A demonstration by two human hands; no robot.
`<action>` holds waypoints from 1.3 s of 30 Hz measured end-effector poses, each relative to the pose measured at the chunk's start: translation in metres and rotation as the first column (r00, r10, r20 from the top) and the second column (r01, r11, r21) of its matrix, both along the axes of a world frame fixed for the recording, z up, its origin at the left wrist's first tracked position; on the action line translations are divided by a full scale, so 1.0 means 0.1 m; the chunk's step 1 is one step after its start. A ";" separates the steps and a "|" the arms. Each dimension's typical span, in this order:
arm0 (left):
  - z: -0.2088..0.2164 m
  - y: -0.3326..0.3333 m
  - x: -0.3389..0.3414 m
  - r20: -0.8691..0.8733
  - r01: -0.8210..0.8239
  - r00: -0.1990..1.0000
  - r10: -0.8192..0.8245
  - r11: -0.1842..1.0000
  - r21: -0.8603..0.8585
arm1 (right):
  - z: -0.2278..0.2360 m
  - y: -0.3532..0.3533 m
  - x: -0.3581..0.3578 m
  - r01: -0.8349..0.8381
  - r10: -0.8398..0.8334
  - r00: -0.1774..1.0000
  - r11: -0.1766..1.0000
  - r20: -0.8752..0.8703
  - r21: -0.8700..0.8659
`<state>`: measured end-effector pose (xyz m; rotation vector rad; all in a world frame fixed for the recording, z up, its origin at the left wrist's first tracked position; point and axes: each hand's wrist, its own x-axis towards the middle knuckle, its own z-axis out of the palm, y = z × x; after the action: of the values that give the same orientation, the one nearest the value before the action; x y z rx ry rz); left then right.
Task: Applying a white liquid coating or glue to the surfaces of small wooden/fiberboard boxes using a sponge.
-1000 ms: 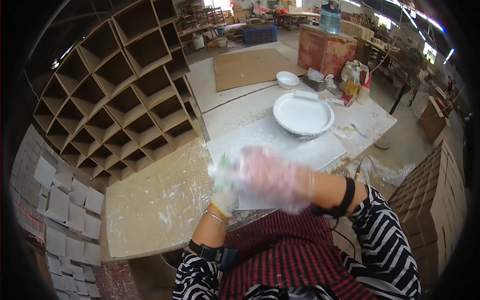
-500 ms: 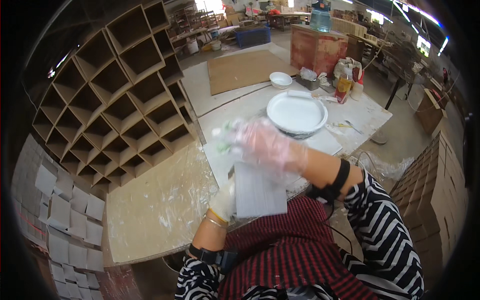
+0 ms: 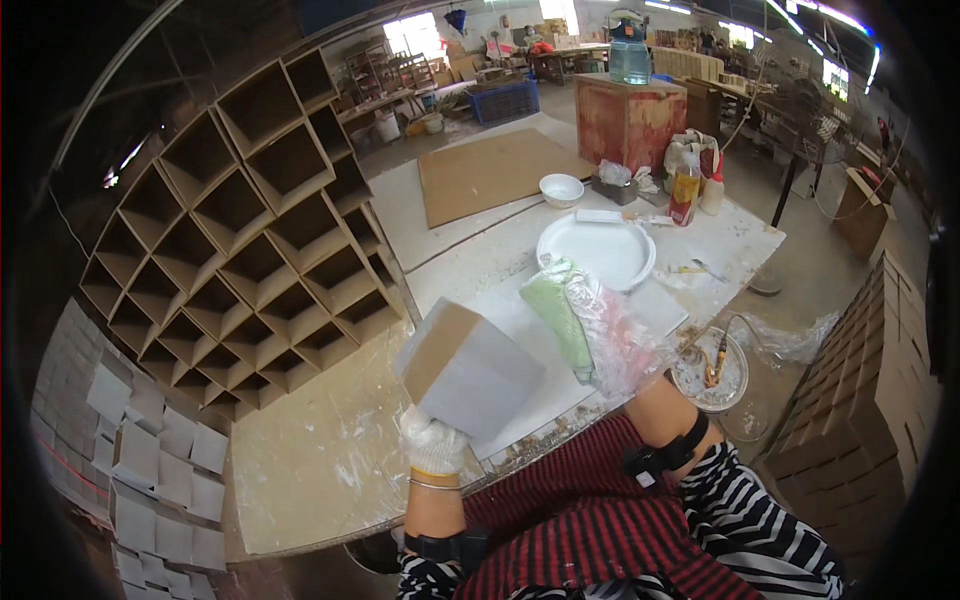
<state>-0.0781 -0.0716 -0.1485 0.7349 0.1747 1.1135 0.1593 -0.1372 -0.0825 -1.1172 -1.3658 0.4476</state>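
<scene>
My left hand [image 3: 433,440], in a white knit glove, grips the lower corner of a pale grey box [image 3: 487,375]. The box is tilted above the table, and one narrower face shows a bare brown band. Part of the left hand's fingers is hidden by the box. To its right, my right hand [image 3: 630,345], in a clear plastic glove, is closed on a green cloth [image 3: 558,318]. The cloth is apart from the box. Just beyond it stands a round white tub [image 3: 648,262] with white contents and a white-handled brush [image 3: 600,216] across its far rim.
A tall brown grid of compartments [image 3: 262,212] stands at the left of the table [image 3: 320,480]. A brown board [image 3: 500,172], a white bowl [image 3: 562,188] and a bottle [image 3: 684,190] lie farther back. A bucket [image 3: 735,385] is on the right, near stacked brown grids [image 3: 850,390].
My right hand has moved right and nearer, off the box with the green cloth. My left hand has turned the box, bringing its brown band into sight. The view has shifted slightly.
</scene>
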 end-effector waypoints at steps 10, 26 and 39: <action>-0.01 0.09 -0.09 -0.434 0.054 0.194 0.879 0.433 0.900 | -0.23 -0.02 -0.14 -0.067 0.037 0.962 0.992 -0.270 -0.103; -0.14 0.16 -0.01 0.205 -0.046 0.976 0.068 0.993 -0.109 | 0.49 -0.25 -0.54 0.112 -0.236 0.765 0.965 0.599 0.238; 0.21 0.02 0.13 0.132 -0.161 0.974 0.186 0.970 -0.182 | 0.10 -0.10 -0.56 0.032 -0.078 0.589 0.997 0.805 0.073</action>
<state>-0.0655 -0.0699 -0.1276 0.4882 0.2081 1.2987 0.1037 -0.1474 -0.0724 -1.3879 -2.1148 -0.2135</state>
